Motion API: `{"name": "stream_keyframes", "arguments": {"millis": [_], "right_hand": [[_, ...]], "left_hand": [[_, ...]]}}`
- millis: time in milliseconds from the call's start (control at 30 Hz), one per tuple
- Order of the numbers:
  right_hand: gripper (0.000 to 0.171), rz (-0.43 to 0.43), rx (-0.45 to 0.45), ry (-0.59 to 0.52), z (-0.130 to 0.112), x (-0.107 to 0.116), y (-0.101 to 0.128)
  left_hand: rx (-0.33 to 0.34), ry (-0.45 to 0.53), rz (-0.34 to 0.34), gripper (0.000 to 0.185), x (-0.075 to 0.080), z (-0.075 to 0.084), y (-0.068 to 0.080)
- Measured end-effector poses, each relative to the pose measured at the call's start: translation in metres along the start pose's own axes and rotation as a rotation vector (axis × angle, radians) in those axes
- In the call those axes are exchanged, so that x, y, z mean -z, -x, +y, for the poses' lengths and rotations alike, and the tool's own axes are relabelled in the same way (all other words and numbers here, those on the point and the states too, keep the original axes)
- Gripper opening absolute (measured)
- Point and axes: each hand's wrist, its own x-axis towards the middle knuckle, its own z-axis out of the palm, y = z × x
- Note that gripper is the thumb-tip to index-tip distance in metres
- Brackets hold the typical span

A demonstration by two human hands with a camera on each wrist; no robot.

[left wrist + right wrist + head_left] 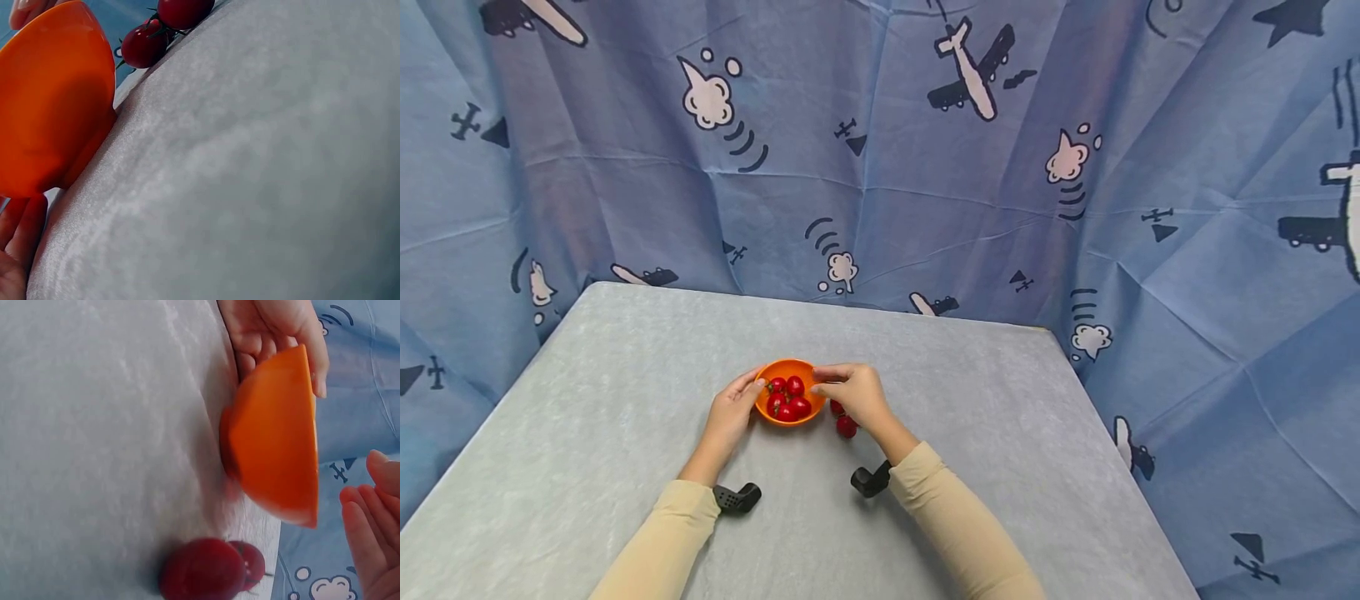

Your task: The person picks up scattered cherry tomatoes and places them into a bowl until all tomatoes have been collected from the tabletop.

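An orange bowl (pixel 803 372) stands on the table, with several red cherry tomatoes (pixel 799 407) inside. My left hand (pixel 727 421) holds the bowl's left side, thumb at the rim and fingers against the outer wall. Over the bowl's right rim is my right hand (pixel 861 398). In the right wrist view its fingers (pixel 365 544) are extended, with nothing seen between them, and apart from the bowl's wall (pixel 275 444). More tomatoes (pixel 846 427) lie on the table just right of the bowl, partly hidden by the right hand in the head view; green stems show in the left wrist view.
A pale grey cloth covers the table (pixel 647 358). Behind it and at both sides hangs a blue curtain (pixel 790 167) printed with planes and clouds. Each wrist wears a black device (pixel 737 498) that juts inward above the table.
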Motion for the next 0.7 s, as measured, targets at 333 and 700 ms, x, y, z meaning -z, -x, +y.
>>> {"name": "stream_keyframes", "arguments": {"millis": [333, 700], "right_hand": [[0.024, 0.064, 0.008, -0.013, 0.006, 0.016, -0.001], [0.025, 0.099, -0.031, -0.049, 0.015, 0.026, -0.003]], "left_hand": [[0.001, 0.004, -0.002, 0.05, 0.0, -0.001, 0.0], [0.01, 0.016, 0.0, 0.049, -0.001, 0.002, 0.001]]}}
